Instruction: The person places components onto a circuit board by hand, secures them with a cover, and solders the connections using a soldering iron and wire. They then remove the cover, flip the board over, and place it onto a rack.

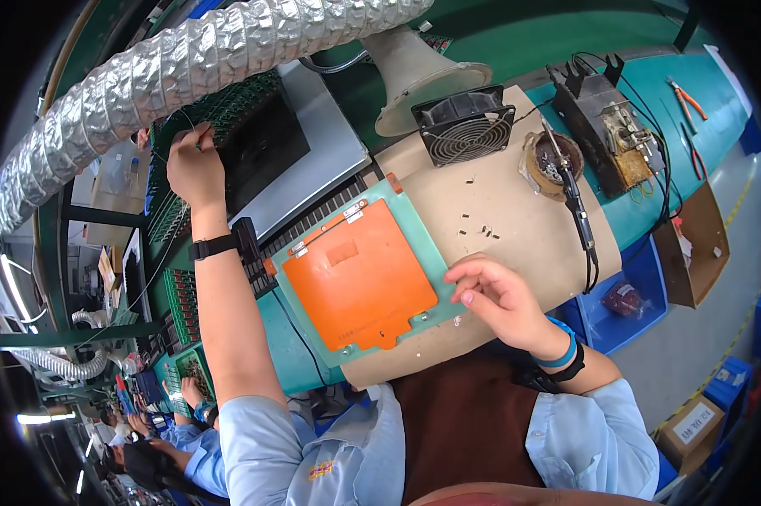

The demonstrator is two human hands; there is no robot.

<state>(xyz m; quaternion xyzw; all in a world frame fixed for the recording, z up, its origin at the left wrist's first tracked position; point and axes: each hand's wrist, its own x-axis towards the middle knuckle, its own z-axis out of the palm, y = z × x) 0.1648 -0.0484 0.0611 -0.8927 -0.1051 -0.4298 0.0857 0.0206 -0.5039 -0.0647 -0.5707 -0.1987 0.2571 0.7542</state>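
My left hand reaches far left, to a row of upright green circuit boards. Its thumb and fingertips are pinched together; what they hold is too small to make out. An orange plate with metal hinges lies closed in a pale green frame in front of me. Beside the frame's right edge is my right hand, its fingers loosely curved, with a gap between thumb and forefinger and nothing visible in them. Several tiny dark components lie on the brown paper beyond this hand.
A soldering iron rests across a round tin. Behind stand a black fan, a funnel-shaped hood and a dark metal device. A silver duct hangs overhead. Pliers lie far right; a blue bin stands below.
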